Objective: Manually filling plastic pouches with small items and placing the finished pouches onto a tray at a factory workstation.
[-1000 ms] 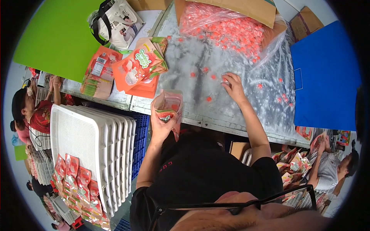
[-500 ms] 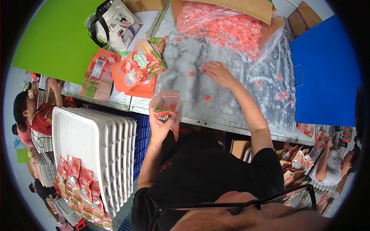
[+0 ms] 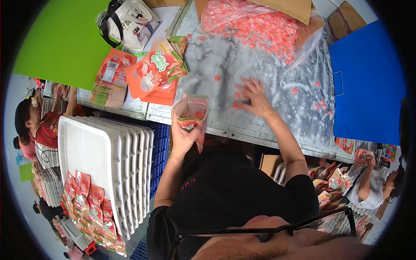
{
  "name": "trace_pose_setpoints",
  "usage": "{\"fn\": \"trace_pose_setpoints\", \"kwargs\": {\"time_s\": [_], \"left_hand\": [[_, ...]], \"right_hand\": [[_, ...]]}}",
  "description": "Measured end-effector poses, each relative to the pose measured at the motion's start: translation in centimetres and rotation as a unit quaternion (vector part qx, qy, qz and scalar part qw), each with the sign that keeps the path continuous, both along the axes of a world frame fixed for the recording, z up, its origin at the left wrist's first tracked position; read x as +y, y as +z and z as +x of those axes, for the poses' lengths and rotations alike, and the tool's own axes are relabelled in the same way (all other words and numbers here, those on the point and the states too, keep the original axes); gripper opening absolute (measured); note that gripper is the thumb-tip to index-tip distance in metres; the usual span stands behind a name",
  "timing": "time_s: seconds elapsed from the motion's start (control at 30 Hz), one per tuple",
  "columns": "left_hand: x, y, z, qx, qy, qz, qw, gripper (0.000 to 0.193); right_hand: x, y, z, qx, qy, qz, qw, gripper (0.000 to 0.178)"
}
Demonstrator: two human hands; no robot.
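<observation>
I stand at a metal table (image 3: pixel 260 130) covered with clear plastic. Left of it sits a stack of white trays (image 3: pixel 108 160) with filled pouches on the lowest edge, and a pile of orange pouches (image 3: pixel 156 71) lies on the table's left end. My left hand (image 3: pixel 184 134) grips an open pouch (image 3: pixel 193 112) upright at the table's near edge. Right of it, my right hand (image 3: pixel 255 97) lies spread on the plastic, fingers over loose red candies (image 3: pixel 236 105). Beyond it, a bag of candies (image 3: pixel 264 26) spills from a box.
</observation>
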State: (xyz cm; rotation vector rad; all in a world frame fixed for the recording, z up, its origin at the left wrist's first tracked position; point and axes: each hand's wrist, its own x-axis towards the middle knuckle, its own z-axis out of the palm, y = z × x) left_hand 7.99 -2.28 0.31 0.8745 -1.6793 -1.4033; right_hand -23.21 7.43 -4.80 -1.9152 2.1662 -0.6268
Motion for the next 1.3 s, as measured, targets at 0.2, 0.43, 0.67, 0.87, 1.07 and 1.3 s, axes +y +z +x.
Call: {"fn": "trace_pose_setpoints", "kwargs": {"time_s": [0.2, 0.43, 0.67, 0.87, 1.07, 1.3], "left_hand": [[-0.4, 0.7, -0.6, -0.02, -0.022, -0.073, 0.997, 0.081], [-0.3, 1.2, -1.7, -0.038, -0.067, -0.195, 0.978, 0.09], [0.0, 1.5, -2.9, -0.036, -0.087, -0.238, 0.967, 0.092], [0.0, 1.8, -4.5, -0.034, -0.067, -0.237, 0.969, 0.097], [0.3, 2.2, -5.8, -0.035, -0.051, -0.226, 0.972, 0.099], [0.6, 2.1, -7.7, 0.0, 0.098, -0.261, 0.96, 0.116]], "right_hand": [[-1.1, -1.4, 3.6, 0.036, 0.123, -0.059, 0.99, 0.056], [-0.9, -2.8, 3.2, -0.078, 0.019, -0.13, 0.988, 0.021], [-2.6, 9.8, 8.8, -0.786, 0.021, -0.263, 0.559, 0.018], [-3.4, 12.2, 12.0, -0.611, 0.026, -0.271, 0.744, 0.021], [-3.9, 12.7, 12.2, -0.581, 0.047, -0.279, 0.763, 0.022], [-3.3, 16.7, 10.2, -0.414, 0.074, -0.374, 0.826, 0.026]]}}
